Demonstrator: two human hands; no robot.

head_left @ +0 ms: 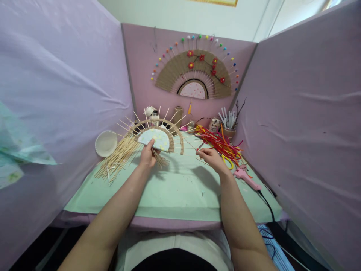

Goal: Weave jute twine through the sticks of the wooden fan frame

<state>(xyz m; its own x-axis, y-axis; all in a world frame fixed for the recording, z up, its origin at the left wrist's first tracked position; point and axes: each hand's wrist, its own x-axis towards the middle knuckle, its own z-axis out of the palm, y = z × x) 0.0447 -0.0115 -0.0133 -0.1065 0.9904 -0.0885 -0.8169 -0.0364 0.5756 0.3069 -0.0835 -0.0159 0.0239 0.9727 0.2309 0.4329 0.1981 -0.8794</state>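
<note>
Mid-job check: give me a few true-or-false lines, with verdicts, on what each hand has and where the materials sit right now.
1. The left hand holds the half-made fan at its base. True.
2. The pink glue gun is in the right hand. False: it lies on the green table to that hand's right. The hand pinches a thin piece too small to identify.
3. A loose pile of skewers lies left of the left hand. True.
4. The finished fan lies flat on the table. False: it hangs on the back wall.
5. Red pipe cleaners lie just beyond the right hand. True.
</note>
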